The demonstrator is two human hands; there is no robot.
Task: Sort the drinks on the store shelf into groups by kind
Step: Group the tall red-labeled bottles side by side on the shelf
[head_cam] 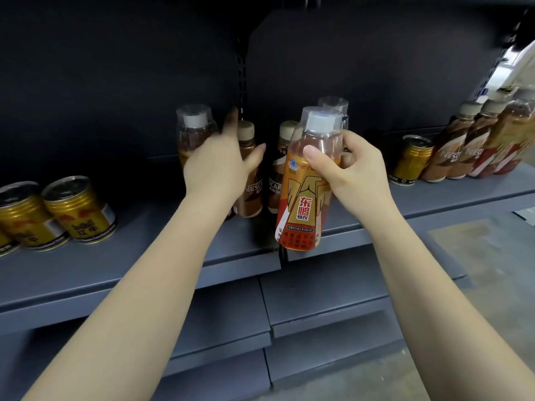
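Head view: right hand [351, 169] grips orange bottle [304, 195] upright; left hand [220, 166] wraps shelf bottle [192, 134].

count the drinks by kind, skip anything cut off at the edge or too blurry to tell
gold cans: 3
nescafe coffee bottles: 4
orange energy bottles: 3, one of them in the right hand
total: 10
not counted: blurred bottles at the far right edge and a sliver of a can at the far left edge.
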